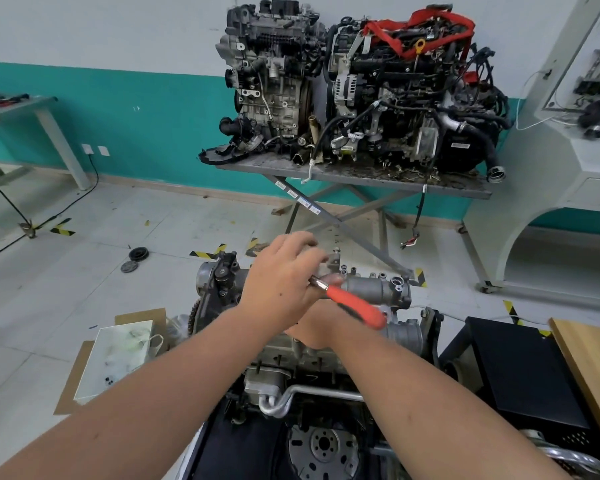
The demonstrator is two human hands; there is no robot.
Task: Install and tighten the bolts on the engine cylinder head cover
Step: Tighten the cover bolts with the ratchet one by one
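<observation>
Hands cross over the grey cast-metal engine (326, 344) that sits at the six o'clock part of the view. On top of it the silver cylinder head cover (378, 289) runs from nine o'clock to three o'clock, with a row of small bolts (343, 269) standing along its far edge. The left hand (281, 285) reaches across from seven o'clock and curls its fingers over the metal neck of an orange-handled ratchet wrench (355, 306), pressing down at the cover's middle. The right hand (321, 327) lies beneath the left forearm, close under the orange grip; whether its fingers wrap the handle cannot be told, since the left hand hides them. The wrench handle slants toward four o'clock, above the engine's side. At twelve o'clock two dirty assembled engines (361, 88) stand on a grey folding worktop (361, 176) against a teal and white wall. At eight o'clock a white tray (118, 362) rests on brown cardboard on the tiled floor, and two black pulleys (134, 259) lie at ten o'clock.
</observation>
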